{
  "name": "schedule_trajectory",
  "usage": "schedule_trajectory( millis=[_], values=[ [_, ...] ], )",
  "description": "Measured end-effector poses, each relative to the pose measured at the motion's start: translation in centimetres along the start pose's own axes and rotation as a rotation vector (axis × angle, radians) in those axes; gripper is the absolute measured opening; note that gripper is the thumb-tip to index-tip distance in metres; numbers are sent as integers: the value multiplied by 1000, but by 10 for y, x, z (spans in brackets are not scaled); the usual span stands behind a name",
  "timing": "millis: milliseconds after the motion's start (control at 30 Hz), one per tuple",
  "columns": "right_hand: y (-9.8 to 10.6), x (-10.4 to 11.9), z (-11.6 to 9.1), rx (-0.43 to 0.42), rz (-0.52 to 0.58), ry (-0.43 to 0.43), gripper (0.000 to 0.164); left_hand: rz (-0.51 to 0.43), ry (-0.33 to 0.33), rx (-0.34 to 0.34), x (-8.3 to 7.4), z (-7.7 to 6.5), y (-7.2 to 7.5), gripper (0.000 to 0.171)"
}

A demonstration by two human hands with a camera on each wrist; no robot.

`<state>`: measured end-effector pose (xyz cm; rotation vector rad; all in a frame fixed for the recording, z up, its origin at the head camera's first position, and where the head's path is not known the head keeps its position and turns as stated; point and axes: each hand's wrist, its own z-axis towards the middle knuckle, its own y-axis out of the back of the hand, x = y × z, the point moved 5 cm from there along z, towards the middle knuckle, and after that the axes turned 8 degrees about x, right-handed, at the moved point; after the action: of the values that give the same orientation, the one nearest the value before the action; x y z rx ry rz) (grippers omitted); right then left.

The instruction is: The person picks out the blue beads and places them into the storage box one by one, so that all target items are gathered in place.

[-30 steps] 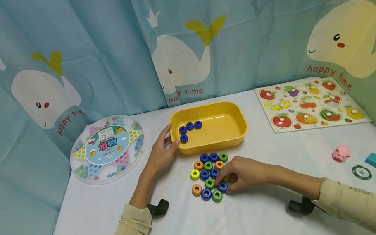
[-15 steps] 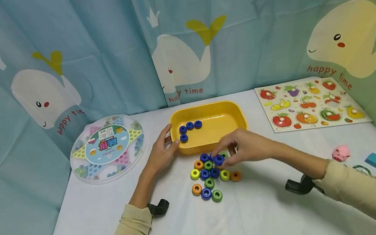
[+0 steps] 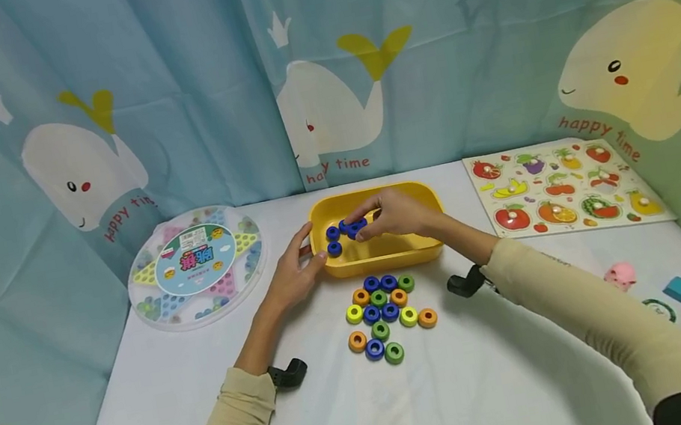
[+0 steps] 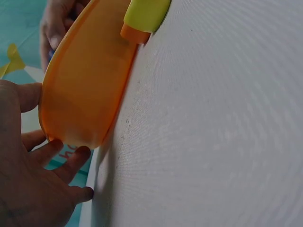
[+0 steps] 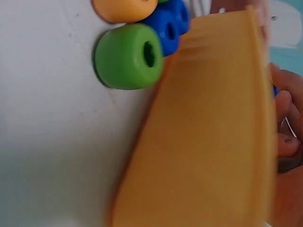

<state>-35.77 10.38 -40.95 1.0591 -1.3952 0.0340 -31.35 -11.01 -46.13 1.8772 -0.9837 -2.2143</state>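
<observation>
Fingers of the right hand (image 3: 399, 214) pinched a blue ring-shaped bead (image 3: 355, 230) at nine o'clock; the left hand (image 3: 294, 275) gripped an oblong yellow tray (image 3: 384, 263), little finger visible only from the left wrist.

This looks like a children's play corner: blue curtains (image 3: 178, 66) printed with cartoon whales (image 3: 334, 119) and "happy time" enclose a white bench (image 3: 456, 405) on three sides. A game board (image 3: 195, 264), fruit puzzle (image 3: 565, 188), pig (image 3: 623, 275) and bright beads (image 3: 391, 318) are toys. Whether it is in a home, I cannot tell.
</observation>
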Motion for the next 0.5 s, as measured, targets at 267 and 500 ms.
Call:
schedule_trajectory(
  millis=[267,500],
  values=[
    [-18,-22,29,56,15,-10,28,15,-12,0,1,0,-2,64],
    [-27,-26,36,113,-13,-24,24,19,0,-10,0,0,-1,63]
  ],
)
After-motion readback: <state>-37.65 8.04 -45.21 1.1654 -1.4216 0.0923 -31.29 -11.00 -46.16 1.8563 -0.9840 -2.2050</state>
